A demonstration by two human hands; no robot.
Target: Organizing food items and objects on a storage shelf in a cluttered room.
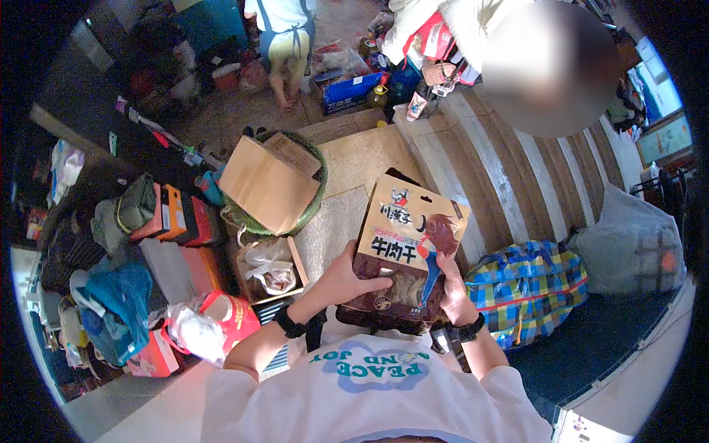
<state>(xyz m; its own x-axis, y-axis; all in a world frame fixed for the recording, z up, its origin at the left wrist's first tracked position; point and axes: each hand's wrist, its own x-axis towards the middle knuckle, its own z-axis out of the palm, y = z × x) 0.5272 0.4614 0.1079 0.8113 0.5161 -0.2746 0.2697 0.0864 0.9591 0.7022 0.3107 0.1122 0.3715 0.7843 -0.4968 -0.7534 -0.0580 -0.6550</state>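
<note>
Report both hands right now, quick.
Left hand: holding the tan-and-brown pouch by its left side.
Right hand: holding the same pouch by its right side.

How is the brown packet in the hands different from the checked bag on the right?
The brown packet is tan on top and dark brown below; the checked bag has blue, yellow and green checks with a red stripe. The brown packet has a flat front; the checked bag is rounded and bulging. The left hand and right hand hold the brown packet, but neither holds the checked bag. Both have several colours.
</note>
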